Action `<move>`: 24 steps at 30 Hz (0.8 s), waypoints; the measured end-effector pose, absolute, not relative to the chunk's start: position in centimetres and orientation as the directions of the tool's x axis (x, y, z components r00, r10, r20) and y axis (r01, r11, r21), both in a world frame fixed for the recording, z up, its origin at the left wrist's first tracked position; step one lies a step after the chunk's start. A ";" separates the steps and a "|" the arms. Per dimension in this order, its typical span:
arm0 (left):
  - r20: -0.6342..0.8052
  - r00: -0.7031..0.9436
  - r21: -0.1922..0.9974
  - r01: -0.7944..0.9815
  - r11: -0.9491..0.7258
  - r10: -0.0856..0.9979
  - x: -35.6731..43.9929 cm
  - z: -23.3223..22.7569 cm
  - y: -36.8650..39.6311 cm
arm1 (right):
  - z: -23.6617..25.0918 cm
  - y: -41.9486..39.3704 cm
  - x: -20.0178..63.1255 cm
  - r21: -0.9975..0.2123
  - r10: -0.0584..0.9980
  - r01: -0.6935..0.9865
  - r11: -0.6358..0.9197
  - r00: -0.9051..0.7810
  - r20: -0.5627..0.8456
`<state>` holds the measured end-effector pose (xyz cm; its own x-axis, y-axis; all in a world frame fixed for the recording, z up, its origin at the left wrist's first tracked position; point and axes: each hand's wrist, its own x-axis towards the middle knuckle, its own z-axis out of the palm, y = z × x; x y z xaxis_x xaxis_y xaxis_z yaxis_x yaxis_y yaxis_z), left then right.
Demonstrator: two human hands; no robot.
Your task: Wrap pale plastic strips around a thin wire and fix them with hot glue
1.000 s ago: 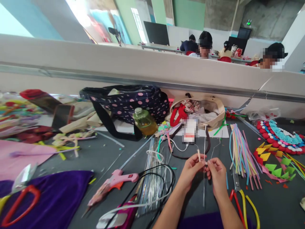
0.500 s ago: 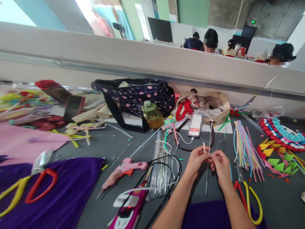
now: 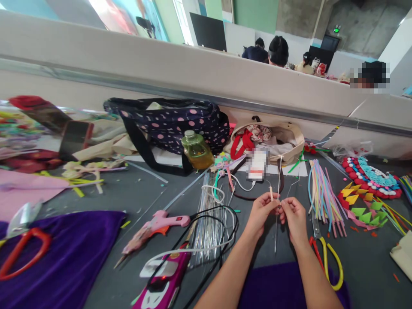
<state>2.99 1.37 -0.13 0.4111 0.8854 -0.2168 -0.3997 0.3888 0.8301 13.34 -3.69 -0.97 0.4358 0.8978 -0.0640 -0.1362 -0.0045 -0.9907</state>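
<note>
My left hand (image 3: pixel 261 213) and my right hand (image 3: pixel 293 217) meet fingertip to fingertip over the grey table. Between them they pinch a thin upright wire (image 3: pixel 278 182) whose top reaches toward the beige bag. A short cream strip (image 3: pixel 271 192) sticks up from the left fingers, beside the wire. The wire's lower end runs down past my right wrist. A bundle of pastel sticks (image 3: pixel 322 197) lies just right of my right hand, and scissors with red and yellow handles (image 3: pixel 326 257) lie by my right forearm.
A pink glue gun (image 3: pixel 154 227), clear rods (image 3: pixel 209 219) and black cable (image 3: pixel 206 227) lie left of my arms. A dotted dark bag (image 3: pixel 170 124), a yellow bottle (image 3: pixel 196 151) and a beige bag (image 3: pixel 283 137) stand behind. Purple cloth (image 3: pixel 71 262) covers the near left. Felt decorations (image 3: pixel 370 180) lie right. People sit beyond the partition.
The view swung slightly and dipped. My hands stay together on the wire and strip, with only small finger shifts.
</note>
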 end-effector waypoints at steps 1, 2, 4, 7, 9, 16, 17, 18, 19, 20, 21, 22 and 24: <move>-0.216 0.401 0.825 -0.413 0.386 0.890 3.0 -0.1 1.4 | -0.9 -3.7 13.5 -0.993 0.901 -0.115 -0.002 0.431 -0.052; -0.219 0.388 0.818 -0.427 0.385 0.895 3.0 -0.1 1.4 | -0.7 -3.7 13.8 -0.997 0.901 -0.077 -0.002 0.432 -0.035; -0.235 0.365 0.802 -0.451 0.392 0.901 2.9 0.0 1.5 | -0.3 -4.0 14.8 -0.999 0.890 0.051 -0.004 0.456 0.020; -0.248 0.347 0.788 -0.470 0.397 0.904 2.8 0.1 1.6 | 1.2 -5.2 16.9 -0.950 0.857 0.310 -0.024 0.496 0.140; -0.251 0.345 0.784 -0.476 0.399 0.904 2.8 0.1 1.6 | 2.5 -6.9 18.4 -0.870 0.837 0.488 -0.066 0.501 0.218; -0.229 0.363 0.766 -0.505 0.398 0.903 2.7 0.3 1.5 | 1.2 -15.9 21.3 -0.198 0.867 0.869 -0.453 0.482 0.130; -0.226 0.368 0.764 -0.507 0.398 0.902 2.8 0.3 1.5 | 0.1 -17.0 21.3 -0.151 0.878 0.878 -0.455 0.470 0.087; -0.222 0.374 0.762 -0.509 0.399 0.901 2.8 0.3 1.5 | -0.9 -17.9 21.3 -0.135 0.887 0.883 -0.449 0.459 0.052; -0.220 0.378 0.760 -0.512 0.402 0.899 2.8 0.3 1.4 | -1.9 -18.5 21.2 -0.135 0.896 0.891 -0.434 0.442 0.041; -0.221 0.384 0.756 -0.513 0.406 0.897 2.8 0.3 1.4 | -2.7 -19.0 21.1 -0.134 0.901 0.898 -0.420 0.430 0.059; -0.223 0.388 0.752 -0.516 0.411 0.894 2.8 0.3 1.4 | -3.4 -19.2 21.0 -0.134 0.899 0.899 -0.417 0.429 0.086; -0.223 0.391 0.748 -0.519 0.414 0.893 2.8 0.3 1.4 | -3.9 -19.3 20.9 -0.141 0.894 0.898 -0.417 0.433 0.113; -0.220 0.393 0.742 -0.527 0.415 0.893 2.8 0.3 1.5 | -4.3 -19.1 20.9 -0.175 0.873 0.882 -0.438 0.463 0.151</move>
<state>2.79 1.47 0.32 0.3928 0.8928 -0.2204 -0.5268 0.4149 0.7418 20.86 -19.11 -4.32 0.4634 0.8731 0.1514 0.8819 -0.4377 -0.1753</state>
